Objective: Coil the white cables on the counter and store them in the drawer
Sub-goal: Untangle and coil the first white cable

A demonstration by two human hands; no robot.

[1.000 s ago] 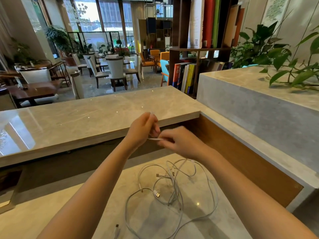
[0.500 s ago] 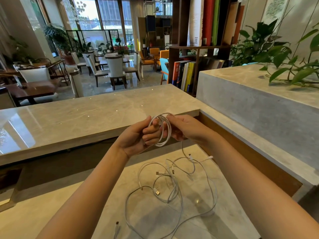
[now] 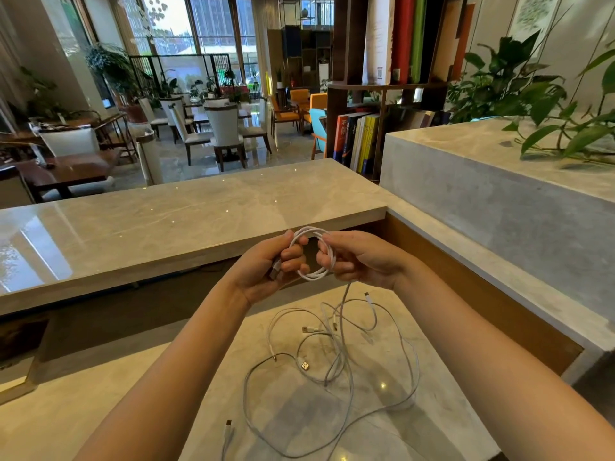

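A small white cable coil (image 3: pixel 314 276) hangs in the air above the lower counter, held between both hands. My left hand (image 3: pixel 266 267) grips its left side with a plug end tucked against the palm. My right hand (image 3: pixel 361 261) is closed on the coil's right side. A loose tail of the same cable drops from the coil down to a tangle of white cables (image 3: pixel 336 364) lying spread on the marble lower counter (image 3: pixel 133 394). Several USB plugs show among the loops. No drawer is in view.
A raised marble bar top (image 3: pixel 166 221) runs across behind the hands. A taller stone block (image 3: pixel 499 201) with trailing green plants (image 3: pixel 545 104) stands at the right. A wooden panel (image 3: pixel 466 287) lines the counter's right side. Bookshelf, chairs and tables fill the room beyond.
A second ago the hands pinched a straight stretch of cable. Since then loops have been wound into a coil between the hands, and more of the cable has been lifted off the counter.
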